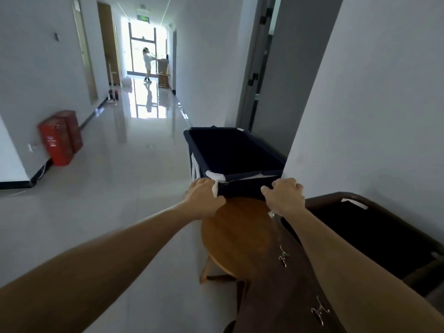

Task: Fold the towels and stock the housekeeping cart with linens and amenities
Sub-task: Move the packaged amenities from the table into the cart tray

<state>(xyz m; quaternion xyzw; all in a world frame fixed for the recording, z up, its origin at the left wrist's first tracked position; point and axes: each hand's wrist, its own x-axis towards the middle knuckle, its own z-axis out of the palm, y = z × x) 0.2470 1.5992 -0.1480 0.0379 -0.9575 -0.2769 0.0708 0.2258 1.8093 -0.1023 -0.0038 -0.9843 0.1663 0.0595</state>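
Evenly — both hands (206,198) (284,197) round bin rim (242,188)

Bare forearms (108,248), bare left grip (205,198), right grip (284,195)

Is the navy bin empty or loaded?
Apparently empty: the navy bin shows only dark lining inside; its near corner is hidden.

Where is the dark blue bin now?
The bin sits right of centre in the head view, just beyond the wooden stool; left hand and right hand grip its near rim.
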